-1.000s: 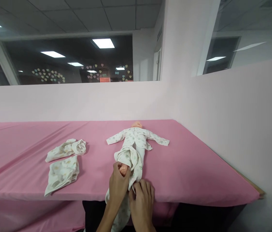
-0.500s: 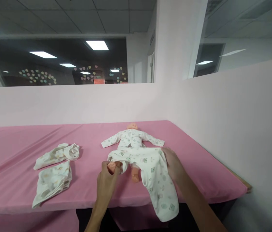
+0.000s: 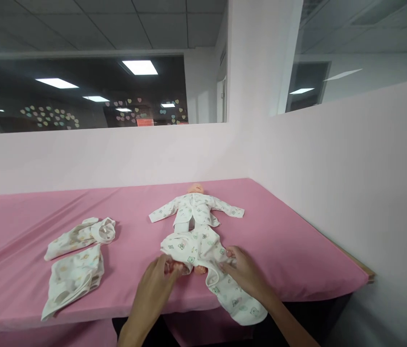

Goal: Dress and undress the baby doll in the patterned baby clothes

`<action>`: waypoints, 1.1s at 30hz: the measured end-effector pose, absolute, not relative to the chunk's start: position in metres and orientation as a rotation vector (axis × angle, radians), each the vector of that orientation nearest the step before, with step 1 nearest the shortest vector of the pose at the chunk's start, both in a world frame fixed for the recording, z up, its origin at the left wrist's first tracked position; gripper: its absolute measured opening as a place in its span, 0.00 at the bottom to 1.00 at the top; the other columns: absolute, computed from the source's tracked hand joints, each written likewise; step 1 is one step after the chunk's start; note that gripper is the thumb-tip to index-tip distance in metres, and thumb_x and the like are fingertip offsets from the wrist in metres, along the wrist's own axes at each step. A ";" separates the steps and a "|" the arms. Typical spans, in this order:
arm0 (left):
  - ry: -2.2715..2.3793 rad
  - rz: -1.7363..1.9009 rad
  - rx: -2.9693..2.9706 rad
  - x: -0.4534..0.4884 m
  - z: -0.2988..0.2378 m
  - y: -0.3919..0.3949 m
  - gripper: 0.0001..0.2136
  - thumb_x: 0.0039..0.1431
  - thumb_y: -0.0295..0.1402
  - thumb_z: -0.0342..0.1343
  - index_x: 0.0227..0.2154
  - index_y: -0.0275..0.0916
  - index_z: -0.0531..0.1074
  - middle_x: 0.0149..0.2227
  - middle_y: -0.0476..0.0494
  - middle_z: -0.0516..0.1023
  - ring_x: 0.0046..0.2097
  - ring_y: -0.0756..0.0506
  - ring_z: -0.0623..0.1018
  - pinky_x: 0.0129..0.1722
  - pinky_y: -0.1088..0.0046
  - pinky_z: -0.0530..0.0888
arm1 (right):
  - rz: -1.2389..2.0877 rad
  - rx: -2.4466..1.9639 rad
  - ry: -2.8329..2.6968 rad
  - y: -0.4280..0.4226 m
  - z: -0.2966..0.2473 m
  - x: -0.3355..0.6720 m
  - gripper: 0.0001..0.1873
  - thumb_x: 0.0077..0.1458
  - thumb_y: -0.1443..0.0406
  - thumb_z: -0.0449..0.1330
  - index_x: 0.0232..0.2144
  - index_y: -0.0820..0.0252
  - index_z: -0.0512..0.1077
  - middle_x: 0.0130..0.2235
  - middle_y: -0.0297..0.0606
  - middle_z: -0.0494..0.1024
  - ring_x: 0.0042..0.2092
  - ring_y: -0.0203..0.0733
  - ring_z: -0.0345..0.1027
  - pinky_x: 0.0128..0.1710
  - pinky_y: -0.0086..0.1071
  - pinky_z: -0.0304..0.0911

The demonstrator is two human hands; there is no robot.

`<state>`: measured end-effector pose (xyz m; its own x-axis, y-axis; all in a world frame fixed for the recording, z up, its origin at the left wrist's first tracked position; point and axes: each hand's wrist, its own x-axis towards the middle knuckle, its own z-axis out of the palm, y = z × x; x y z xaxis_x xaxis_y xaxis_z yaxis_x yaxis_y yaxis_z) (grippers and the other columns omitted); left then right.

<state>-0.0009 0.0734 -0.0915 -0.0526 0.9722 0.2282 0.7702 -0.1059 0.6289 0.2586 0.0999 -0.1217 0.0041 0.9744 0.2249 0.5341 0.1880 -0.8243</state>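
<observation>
Lowered since the earlier frame, the white, green-printed cloth trousers (image 3: 208,250) drape the lower half of the plastic baby doll (image 3: 194,208) on the pink-covered bench (image 3: 286,255). The left hand (image 3: 153,283) grasps a foot (image 3: 178,266) (presumably steadying that leg); the right hand's (image 3: 243,273) fingers touch the trousers, grip unclear.

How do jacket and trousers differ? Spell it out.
The jacket covers the torso of the doll; the trousers lie over its legs. The jacket's sleeves spread sideways, while one trouser leg reaches past the table edge. No hand touches the jacket; the right hand is at the trousers. Both are white with printed motifs.
</observation>
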 end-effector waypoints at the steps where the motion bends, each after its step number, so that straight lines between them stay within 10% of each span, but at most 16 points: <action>1: 1.863 0.998 1.964 -0.001 -0.082 0.078 0.14 0.62 0.47 0.45 0.36 0.43 0.67 0.40 0.44 0.75 0.45 0.40 0.74 0.43 0.65 0.68 | 0.627 -1.449 -1.680 0.098 -0.121 0.257 0.14 0.51 0.56 0.62 0.39 0.55 0.72 0.43 0.40 0.75 0.48 0.49 0.67 0.46 0.39 0.60; 5: 1.710 1.120 2.214 0.018 -0.043 0.127 0.14 0.63 0.44 0.43 0.41 0.42 0.68 0.45 0.42 0.73 0.49 0.41 0.71 0.47 0.66 0.66 | 0.556 -1.446 -1.773 0.094 -0.115 0.253 0.13 0.55 0.57 0.59 0.40 0.55 0.72 0.44 0.39 0.75 0.51 0.50 0.65 0.50 0.40 0.59; 14: 1.251 0.221 2.123 0.049 -0.023 0.211 0.19 0.47 0.43 0.59 0.17 0.41 0.54 0.18 0.56 0.51 0.22 0.53 0.52 0.23 0.71 0.49 | 0.575 -1.367 -1.719 0.111 -0.100 0.260 0.12 0.58 0.58 0.56 0.41 0.57 0.70 0.46 0.40 0.73 0.50 0.46 0.67 0.51 0.40 0.62; 23: 1.061 0.524 1.837 0.041 -0.008 0.191 0.11 0.49 0.38 0.60 0.32 0.40 0.66 0.25 0.55 0.64 0.26 0.53 0.62 0.25 0.76 0.57 | 0.810 -1.096 -1.751 0.147 -0.054 0.233 0.22 0.55 0.56 0.61 0.50 0.56 0.67 0.55 0.42 0.70 0.57 0.48 0.62 0.55 0.42 0.59; 33: 1.021 0.552 1.626 0.018 0.021 0.176 0.13 0.56 0.36 0.58 0.43 0.38 0.70 0.29 0.50 0.73 0.29 0.52 0.69 0.29 0.76 0.65 | 1.389 -0.763 -1.807 0.165 -0.021 0.227 0.15 0.47 0.57 0.69 0.30 0.60 0.69 0.30 0.30 0.72 0.33 0.33 0.66 0.33 0.27 0.60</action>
<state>0.0176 0.1760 0.0209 0.5227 0.8397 -0.1474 0.3371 -0.0448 0.9404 0.2275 0.1651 -0.0210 -0.5647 0.8039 0.1866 0.0263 0.2436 -0.9695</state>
